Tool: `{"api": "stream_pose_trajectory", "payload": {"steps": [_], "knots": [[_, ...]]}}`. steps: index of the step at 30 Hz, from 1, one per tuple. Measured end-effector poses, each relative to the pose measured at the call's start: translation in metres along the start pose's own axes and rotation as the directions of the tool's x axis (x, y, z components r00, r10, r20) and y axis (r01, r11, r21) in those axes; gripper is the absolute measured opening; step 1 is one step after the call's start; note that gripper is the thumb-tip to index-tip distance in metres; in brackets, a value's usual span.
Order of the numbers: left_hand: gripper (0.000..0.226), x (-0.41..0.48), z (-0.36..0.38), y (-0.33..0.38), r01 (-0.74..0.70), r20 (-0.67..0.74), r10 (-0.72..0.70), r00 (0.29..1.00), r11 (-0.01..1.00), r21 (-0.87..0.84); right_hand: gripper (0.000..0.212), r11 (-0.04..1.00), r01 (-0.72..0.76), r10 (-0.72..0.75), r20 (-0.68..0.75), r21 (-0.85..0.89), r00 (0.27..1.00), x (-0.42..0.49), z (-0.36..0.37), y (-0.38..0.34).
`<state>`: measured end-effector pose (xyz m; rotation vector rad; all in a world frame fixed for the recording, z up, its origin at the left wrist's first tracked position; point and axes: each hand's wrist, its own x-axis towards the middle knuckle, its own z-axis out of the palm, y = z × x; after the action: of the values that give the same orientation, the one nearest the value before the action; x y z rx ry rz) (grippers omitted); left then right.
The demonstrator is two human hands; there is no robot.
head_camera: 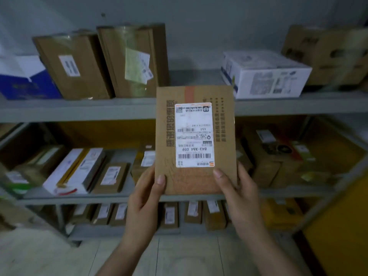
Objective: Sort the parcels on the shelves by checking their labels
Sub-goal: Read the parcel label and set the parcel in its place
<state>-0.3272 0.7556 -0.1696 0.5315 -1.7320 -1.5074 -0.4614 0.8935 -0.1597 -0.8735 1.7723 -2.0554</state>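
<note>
A flat brown cardboard parcel (196, 178) is held upright in front of the grey shelves (79, 110). Its white label (194, 134) faces me upside down and reads B43-X64 059. My left hand (144, 198) grips the parcel's lower left corner, thumb on the front. My right hand (238, 193) grips the lower right corner, thumb just below the label. The fingers behind the parcel are hidden.
The top shelf carries two upright brown parcels (73, 66), a blue box (25, 80), a white box (266, 76) and a brown carton (328, 54). The middle shelf (99, 198) and the bottom shelf hold several labelled parcels. Yellow panels (338, 226) stand at the right.
</note>
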Motion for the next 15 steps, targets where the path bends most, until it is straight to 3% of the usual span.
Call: {"api": "stream_pose_trajectory", "payload": {"steps": [8, 13, 15], "knots": [[0.045, -0.092, -0.045, -0.021, 0.115, -0.02, -0.115, 0.993, 0.993, -0.016, 0.052, 0.992, -0.118, 0.116, 0.045, 0.053, 0.992, -0.084, 0.025, 0.021], [0.047, -0.103, -0.069, -0.012, 0.077, -0.07, -0.077, 0.995, 0.997, 0.002, 0.056, 0.992, -0.12, 0.117, 0.082, 0.03, 0.99, -0.092, 0.042, 0.01], [0.048, -0.102, -0.077, -0.012, 0.064, -0.079, -0.064, 0.995, 0.998, -0.004, 0.052, 0.977, -0.188, 0.182, 0.077, 0.095, 0.98, -0.091, 0.047, 0.005]]}}
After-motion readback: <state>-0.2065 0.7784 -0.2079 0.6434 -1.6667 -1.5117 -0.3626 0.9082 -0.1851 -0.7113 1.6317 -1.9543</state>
